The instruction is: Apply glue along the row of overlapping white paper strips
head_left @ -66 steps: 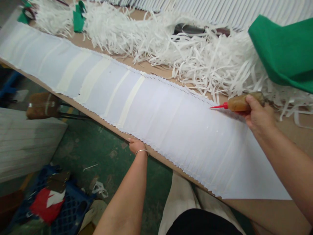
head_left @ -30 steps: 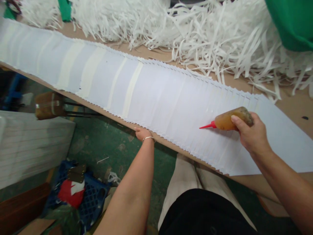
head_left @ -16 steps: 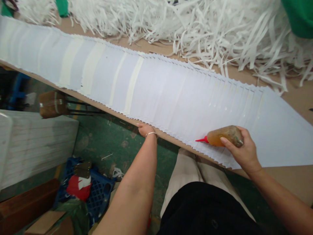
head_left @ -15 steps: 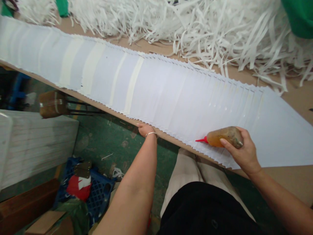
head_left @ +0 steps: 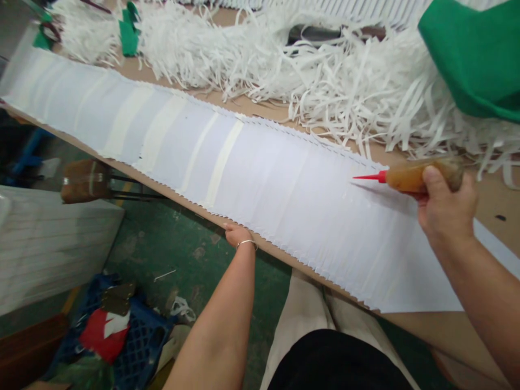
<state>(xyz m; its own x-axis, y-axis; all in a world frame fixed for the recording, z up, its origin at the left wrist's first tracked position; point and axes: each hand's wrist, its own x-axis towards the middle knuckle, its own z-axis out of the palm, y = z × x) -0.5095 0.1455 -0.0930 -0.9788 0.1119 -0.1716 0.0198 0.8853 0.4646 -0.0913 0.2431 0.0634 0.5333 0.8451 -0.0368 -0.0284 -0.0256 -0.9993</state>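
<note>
My right hand (head_left: 449, 208) is wrapped round a squeeze bottle (head_left: 406, 176) of amber liquid, probably glue, with a red pointed nozzle (head_left: 369, 177). The bottle lies nearly level, its tip pointing left over a long row of overlapping white sheets (head_left: 268, 184). Whether the tip touches the paper I cannot tell. Thin wet-looking streaks show on the sheets below it. At the near table edge (head_left: 276, 250) my left hand (head_left: 239, 234) is closed on the board, one finger lying along it and the others partly hidden. Cream strips cross the sheets on the left.
A heap of shredded white strips (head_left: 244, 59) lies along the far side, with green cloth (head_left: 475, 59) at the right. Below the table, at left, are a brown padded block (head_left: 85, 181), a white panel (head_left: 57, 244) and a blue crate (head_left: 138, 346).
The bottle in my right hand has moved from the near edge of the sheets to near their far edge. My left hand stays at the table edge. The view has shifted slightly.
</note>
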